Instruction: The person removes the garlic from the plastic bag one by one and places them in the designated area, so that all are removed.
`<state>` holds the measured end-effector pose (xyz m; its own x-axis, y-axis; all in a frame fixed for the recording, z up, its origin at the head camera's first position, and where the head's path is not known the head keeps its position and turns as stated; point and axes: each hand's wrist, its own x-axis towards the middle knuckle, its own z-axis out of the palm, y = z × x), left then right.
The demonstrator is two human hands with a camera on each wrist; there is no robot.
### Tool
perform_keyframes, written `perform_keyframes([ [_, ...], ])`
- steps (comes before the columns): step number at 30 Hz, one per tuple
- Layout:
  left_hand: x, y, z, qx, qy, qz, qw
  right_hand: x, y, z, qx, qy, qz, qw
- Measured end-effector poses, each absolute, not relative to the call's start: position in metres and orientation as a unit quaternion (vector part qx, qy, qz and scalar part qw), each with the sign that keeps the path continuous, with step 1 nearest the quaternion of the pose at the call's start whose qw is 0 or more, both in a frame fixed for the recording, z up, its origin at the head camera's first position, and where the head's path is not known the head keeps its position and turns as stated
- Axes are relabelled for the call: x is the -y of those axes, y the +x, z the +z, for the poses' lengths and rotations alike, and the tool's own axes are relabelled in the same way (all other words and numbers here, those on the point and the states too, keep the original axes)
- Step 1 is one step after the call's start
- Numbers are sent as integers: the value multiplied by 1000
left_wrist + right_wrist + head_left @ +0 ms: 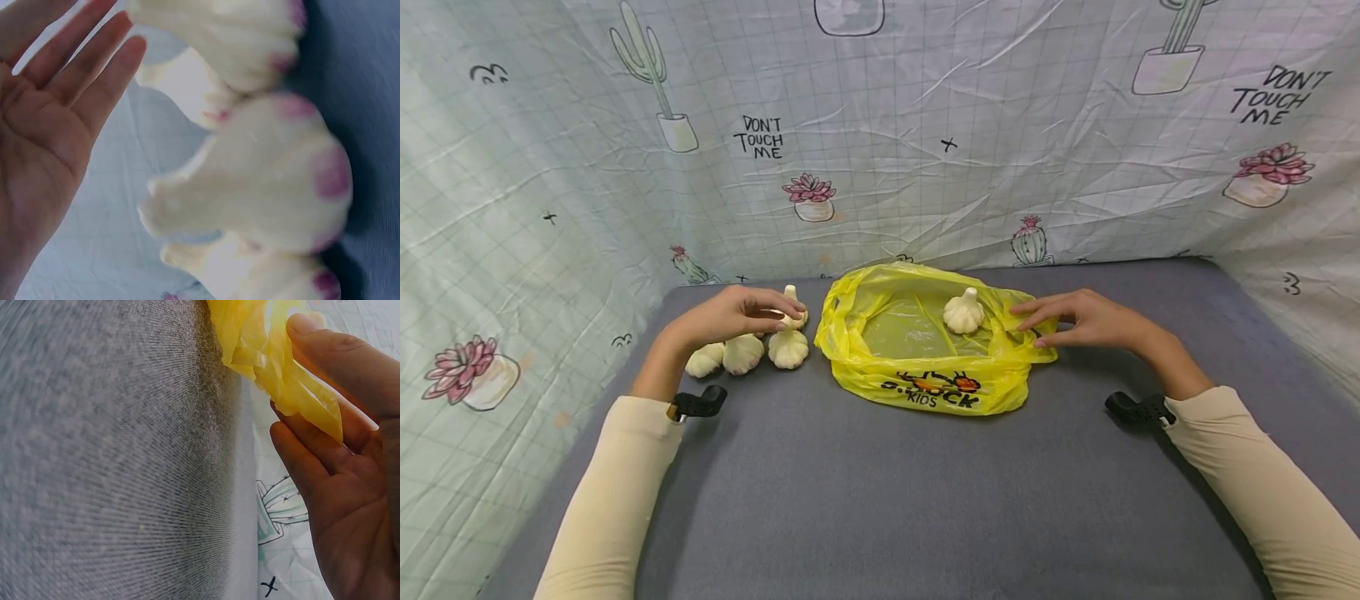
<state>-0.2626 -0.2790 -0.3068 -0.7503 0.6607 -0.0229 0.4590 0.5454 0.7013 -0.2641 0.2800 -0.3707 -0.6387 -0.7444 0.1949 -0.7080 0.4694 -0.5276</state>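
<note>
Several garlic bulbs (pixel 743 355) are grouped on the left of the table, and in the left wrist view a large garlic bulb (pixel 262 175) with pink patches shows up close. Over the group, my left hand (pixel 741 315) stretches out its fingers, holding nothing; its palm faces the bulbs. A yellow plastic bag (pixel 925 375) lies with its mouth spread open, and one garlic bulb (pixel 964 313) sits inside at the right. At the bag's right edge, my right hand (pixel 1090 321) holds a handle fold (pixel 306 403) between thumb and fingers.
A grey cloth (pixel 880 500) covers the table. Behind and to the left hangs a pale curtain (pixel 887 125) printed with cacti and words. Each wrist wears a black camera strap, such as the left one (pixel 702 403).
</note>
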Motion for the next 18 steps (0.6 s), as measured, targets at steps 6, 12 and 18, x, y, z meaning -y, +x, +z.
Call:
perform_keyframes([
  [6, 260, -251, -302, -870, 324, 363, 83, -280, -265, -371, -855, -429, -290, 27],
  [12, 233, -247, -302, -845, 369, 381, 70, -281, -265, -373, -851, -434, -293, 26],
  [18, 202, -248, -304, -843, 389, 364, 72, -282, -265, -373, -851, -435, -293, 19],
])
